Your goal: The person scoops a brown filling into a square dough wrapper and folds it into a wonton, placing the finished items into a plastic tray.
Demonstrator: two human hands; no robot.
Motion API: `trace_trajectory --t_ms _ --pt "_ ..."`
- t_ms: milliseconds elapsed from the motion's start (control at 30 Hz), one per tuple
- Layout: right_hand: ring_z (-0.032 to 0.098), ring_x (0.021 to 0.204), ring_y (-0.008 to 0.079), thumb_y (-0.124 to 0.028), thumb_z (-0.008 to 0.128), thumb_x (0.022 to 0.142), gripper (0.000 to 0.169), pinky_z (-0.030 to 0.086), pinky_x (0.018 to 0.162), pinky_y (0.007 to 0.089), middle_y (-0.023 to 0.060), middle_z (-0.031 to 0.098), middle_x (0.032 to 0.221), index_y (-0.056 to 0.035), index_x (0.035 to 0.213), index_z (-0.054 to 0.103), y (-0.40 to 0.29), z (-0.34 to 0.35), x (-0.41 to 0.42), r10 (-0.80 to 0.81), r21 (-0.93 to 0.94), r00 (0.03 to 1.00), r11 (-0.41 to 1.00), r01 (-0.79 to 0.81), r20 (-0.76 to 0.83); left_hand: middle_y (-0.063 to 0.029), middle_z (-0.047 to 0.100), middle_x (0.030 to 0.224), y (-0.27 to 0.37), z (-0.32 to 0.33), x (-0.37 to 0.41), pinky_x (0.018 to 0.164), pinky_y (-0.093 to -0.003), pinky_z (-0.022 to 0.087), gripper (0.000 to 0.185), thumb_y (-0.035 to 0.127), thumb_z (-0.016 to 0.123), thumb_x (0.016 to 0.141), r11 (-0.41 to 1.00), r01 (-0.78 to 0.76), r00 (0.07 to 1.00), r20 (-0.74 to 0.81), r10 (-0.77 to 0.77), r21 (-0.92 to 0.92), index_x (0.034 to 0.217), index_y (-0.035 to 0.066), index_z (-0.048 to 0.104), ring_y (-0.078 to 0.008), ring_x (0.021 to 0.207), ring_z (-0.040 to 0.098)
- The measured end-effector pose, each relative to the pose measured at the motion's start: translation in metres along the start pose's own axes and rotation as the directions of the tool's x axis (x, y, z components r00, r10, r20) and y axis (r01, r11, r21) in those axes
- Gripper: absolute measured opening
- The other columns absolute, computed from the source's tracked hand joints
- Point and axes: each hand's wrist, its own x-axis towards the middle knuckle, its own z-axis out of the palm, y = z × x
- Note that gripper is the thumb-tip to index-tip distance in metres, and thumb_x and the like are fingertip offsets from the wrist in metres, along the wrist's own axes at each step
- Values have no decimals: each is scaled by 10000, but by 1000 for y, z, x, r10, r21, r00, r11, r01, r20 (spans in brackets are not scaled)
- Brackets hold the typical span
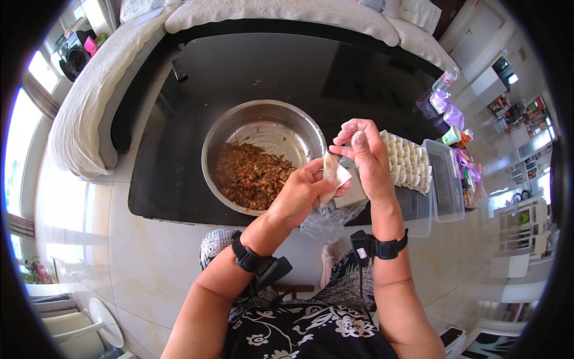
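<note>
My left hand holds a folded wonton wrapper upright between thumb and fingers; its white corner sticks out to the right. My right hand is raised just beside it with fingers apart and whitish, floury tips. One of its fingertips is at the wrapper's top edge; whether they touch I cannot tell. Below the hands a stack of square wrappers lies on a clear plastic bag. To the left, a steel bowl contains brown minced filling. Rows of folded wontons stand at the right.
Clear plastic boxes stand at the black table's right edge. Behind them are a green paper cup, purple packets and a plastic bottle. A remote control lies at the far left. A covered sofa borders the table.
</note>
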Motion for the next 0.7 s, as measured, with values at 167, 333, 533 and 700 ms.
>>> trace_trajectory --t_ms 167,333,533,700 --pt "575 897 116 -482 527 981 485 554 796 294 56 541 981 -20 1129 504 -6 0 -3 158 77 974 982 -172 159 -110 596 1180 -3 -4 2 929 -287 519 408 -41 542 918 997 -67 998 -11 66 -42 1316 -65 457 -178 1031 647" --pt "576 932 118 -410 533 999 403 534 853 311 51 555 1013 -27 1122 516 -2 6 -1 29 70 999 997 -31 36 -113 603 1165 6 0 -2 925 -291 520 386 -14 534 934 997 -61 998 -21 62 44 1310 -66 463 -177 1027 648" --pt "583 1004 202 46 626 861 163 489 889 318 88 556 1103 -41 999 622 -2 -4 -6 -218 -310 959 913 266 179 -171 602 1180 13 -22 -4 920 -348 525 336 122 396 1035 981 -190 978 -98 187 -32 1318 -47 461 -214 1031 640" --pt "541 1132 259 45 771 706 368 525 888 353 66 544 1225 -147 1015 715 -5 13 -12 -253 -529 901 740 415 353 -134 606 1183 15 -33 -6 899 -336 528 344 126 362 1044 765 -296 920 -44 389 572 1325 -44 464 -192 1046 627"
